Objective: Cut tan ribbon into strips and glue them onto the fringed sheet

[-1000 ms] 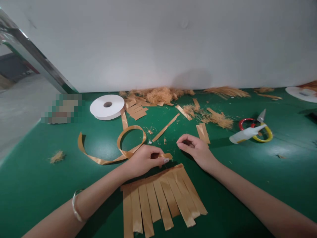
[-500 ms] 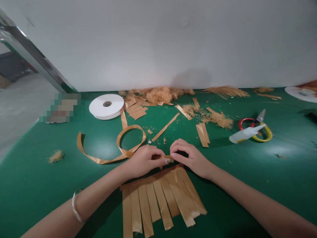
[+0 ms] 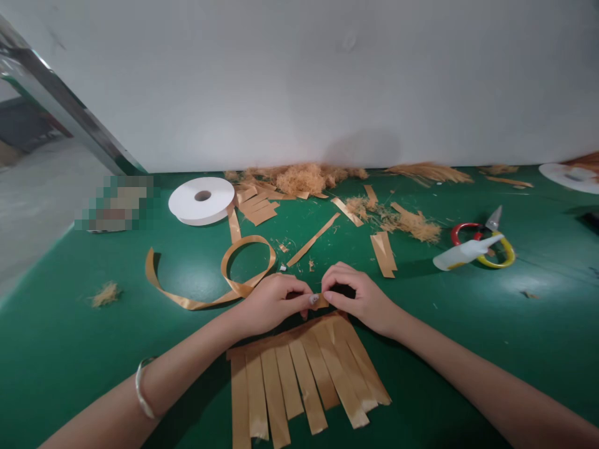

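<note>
Between my two hands is a short piece of golden-brown ribbon (image 3: 321, 302), pinched from both sides. My left hand (image 3: 276, 302) grips it between thumb and fingers, and my right hand (image 3: 358, 298) holds the other end; the fingers hide most of it. Just below my hands lies a row of ribbon strips (image 3: 299, 374), side by side and joined along their top edge, with loose ends toward me. A long curled ribbon (image 3: 187, 304) loops on the table past my left hand.
A white ribbon roll (image 3: 201, 201) lies at the back left. Frayed fibres (image 3: 302, 179) and ribbon scraps (image 3: 384, 254) are strewn along the wall. On the right, a white squeeze bottle (image 3: 463, 252) rests against snips with red and yellow handles (image 3: 508, 252). The table (image 3: 468, 349) is green.
My left thumb and right fingers have shifted slightly on the small ribbon piece, and a little more of it shows between them. The other things have stayed put.
</note>
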A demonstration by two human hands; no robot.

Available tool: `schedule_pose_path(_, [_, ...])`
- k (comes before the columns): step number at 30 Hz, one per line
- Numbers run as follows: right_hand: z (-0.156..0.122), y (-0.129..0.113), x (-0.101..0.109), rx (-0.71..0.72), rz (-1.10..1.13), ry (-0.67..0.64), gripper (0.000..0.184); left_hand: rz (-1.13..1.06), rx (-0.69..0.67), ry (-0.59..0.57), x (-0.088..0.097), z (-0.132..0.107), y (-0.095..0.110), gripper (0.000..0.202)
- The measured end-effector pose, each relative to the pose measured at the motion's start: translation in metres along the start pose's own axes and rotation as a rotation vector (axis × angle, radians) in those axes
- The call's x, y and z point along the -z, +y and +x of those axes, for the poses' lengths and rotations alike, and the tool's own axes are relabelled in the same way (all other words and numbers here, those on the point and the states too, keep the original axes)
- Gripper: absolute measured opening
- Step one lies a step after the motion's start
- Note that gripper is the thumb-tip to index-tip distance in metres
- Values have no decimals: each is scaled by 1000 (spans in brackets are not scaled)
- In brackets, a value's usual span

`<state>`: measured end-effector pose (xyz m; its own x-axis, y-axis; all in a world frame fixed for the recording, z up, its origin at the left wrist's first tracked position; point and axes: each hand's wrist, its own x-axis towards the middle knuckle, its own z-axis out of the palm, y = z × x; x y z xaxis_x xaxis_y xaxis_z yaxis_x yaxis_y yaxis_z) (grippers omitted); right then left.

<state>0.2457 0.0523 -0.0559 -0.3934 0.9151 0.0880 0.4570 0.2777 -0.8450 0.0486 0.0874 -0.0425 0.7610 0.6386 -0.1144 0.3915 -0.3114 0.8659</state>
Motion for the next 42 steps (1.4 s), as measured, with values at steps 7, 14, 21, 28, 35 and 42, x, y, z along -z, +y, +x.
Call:
schedule_pose_path(7, [-1, 3, 3, -15, 42, 10, 13, 15, 6, -4, 1, 0, 0, 31])
schedule_pose_path(14, [-1, 5, 3, -35, 71, 8, 13, -12, 25, -13, -1, -1, 1, 33])
schedule_pose_path(21, [-2, 6, 3, -48, 91, -4, 12, -23, 46, -6, -1, -2, -1, 25])
schedule_pose_path(28, [-3, 10, 4, -49, 123, 4, 11, -117, 102, -2, -1, -2, -2, 28])
schedule_pose_path(35, [-4, 10, 5, -59, 111, -7, 11, -137, 128, 21, -1, -2, 0, 27])
schedule_pose_path(42, [-4, 10, 6, -63, 121, -12, 12, -175, 153, 18, -1, -2, 1, 25])
